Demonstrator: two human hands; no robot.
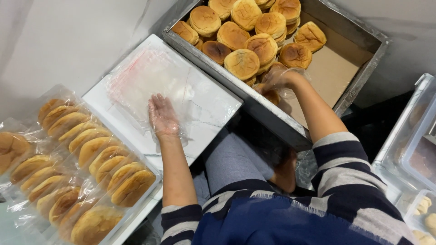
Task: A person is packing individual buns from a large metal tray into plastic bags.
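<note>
My left hand (162,117) lies flat, fingers apart, on the clear bags (150,84); my right hand (278,79) closes on a bun (272,95) inside the metal tray (254,109). Its loose glove could let that bun slip.

Left hand (162,117) flat on clear bags (150,79) — right hand (278,78) reaching among buns (243,63) in tray (272,119)

Pale grey wall (59,41), white marble slab (213,109), dark floor (386,113) beneath.
</note>
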